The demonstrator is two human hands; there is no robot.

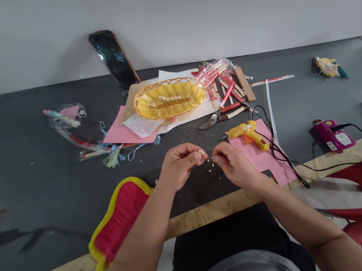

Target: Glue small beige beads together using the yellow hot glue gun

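Over the grey table, my left hand (182, 163) pinches a small pale piece (201, 152) between thumb and fingertips. My right hand (230, 160) is just to its right, its fingers pressed together; what they hold, if anything, is too small to make out. Small pale crumbs (210, 170) lie on the table beneath the fingertips. Behind the hands, a yellow woven basket (141, 107) holds a row of small pale pieces (170, 97) and rests on papers. A yellow glue gun (245, 131) lies on pink paper (283, 169) to the right of my right hand.
Pruning shears (216, 118) and red-and-white wrapped sticks (224, 85) lie right of the basket. A phone (114, 58) leans on the wall. Pink paper (130, 128) and tassels (114, 156) are left. A red and yellow fan (121, 216) lies by my left forearm. A black cable (323, 168) reaches a purple device (333, 134).
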